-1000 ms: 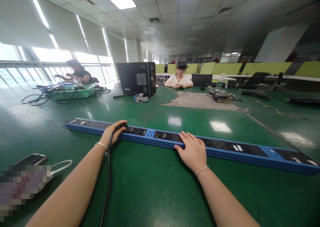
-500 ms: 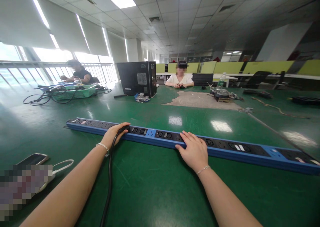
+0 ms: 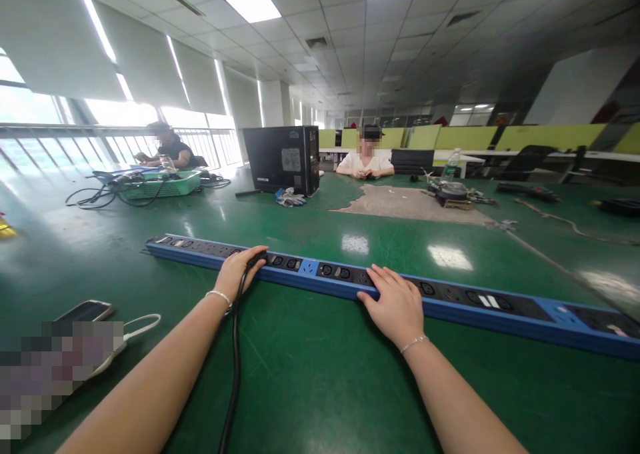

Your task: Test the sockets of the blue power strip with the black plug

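A long blue power strip (image 3: 330, 285) with black sockets lies across the green table in front of me. My left hand (image 3: 241, 271) is closed around the plug end of a black power cord (image 3: 236, 354), held at the strip's sockets left of its middle. How deep the plug sits is hidden by my fingers. From there the cord hangs down toward the table's near side. My right hand (image 3: 397, 299) rests over the strip right of its middle, fingers stretched across the top and thumb along the near side.
At left lie a phone (image 3: 90, 312) and a white cable (image 3: 143, 322) beside a blurred patch. Farther back stand a green basket (image 3: 170, 186) with cables, a black computer case (image 3: 280, 161), gloves (image 3: 290, 197) and a bottle (image 3: 451, 164). Two people sit across the table.
The whole view has shifted slightly, so things appear a little farther right. Both hands keep their places on the power strip, and the left still grips the plug.
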A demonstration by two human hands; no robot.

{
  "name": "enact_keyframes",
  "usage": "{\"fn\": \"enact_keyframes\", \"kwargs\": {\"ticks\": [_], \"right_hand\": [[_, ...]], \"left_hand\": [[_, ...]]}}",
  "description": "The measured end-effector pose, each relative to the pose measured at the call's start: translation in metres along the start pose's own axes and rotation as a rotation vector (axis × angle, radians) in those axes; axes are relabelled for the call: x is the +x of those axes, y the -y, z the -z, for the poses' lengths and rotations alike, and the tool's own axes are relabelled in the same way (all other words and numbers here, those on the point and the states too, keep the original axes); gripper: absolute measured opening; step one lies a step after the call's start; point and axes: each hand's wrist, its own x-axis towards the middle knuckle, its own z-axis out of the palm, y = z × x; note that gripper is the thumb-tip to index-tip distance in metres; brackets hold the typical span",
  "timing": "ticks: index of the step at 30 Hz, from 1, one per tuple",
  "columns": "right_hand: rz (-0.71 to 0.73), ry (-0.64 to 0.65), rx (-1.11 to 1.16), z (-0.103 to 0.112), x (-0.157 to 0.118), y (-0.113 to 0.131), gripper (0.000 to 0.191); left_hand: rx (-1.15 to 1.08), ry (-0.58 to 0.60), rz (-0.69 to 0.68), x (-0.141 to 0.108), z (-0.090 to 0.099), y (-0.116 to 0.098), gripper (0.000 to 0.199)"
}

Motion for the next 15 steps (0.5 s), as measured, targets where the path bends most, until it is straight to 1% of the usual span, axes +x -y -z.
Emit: {"fn": "enact_keyframes", "kwargs": {"ticks": [4, 12, 15], "right_hand": [[0.005, 0.002, -0.006, -0.0005, 0.0002, -0.0007, 0.042], [-0.003, 0.007, -0.019, -0.0002, 0.0005, -0.0002, 0.043], [-0.001, 0.006, -0.014, 0.0000, 0.0005, -0.0002, 0.043]], "left_hand": [[0.002, 0.014, 0.015, 0.0016, 0.0017, -0.0014, 0.040], [-0.018, 0.074, -0.008, 0.0057, 0.0061, 0.0020, 0.043], [0.007, 0.094, 0.001, 0.0068, 0.0079, 0.0016, 0.042]]}}
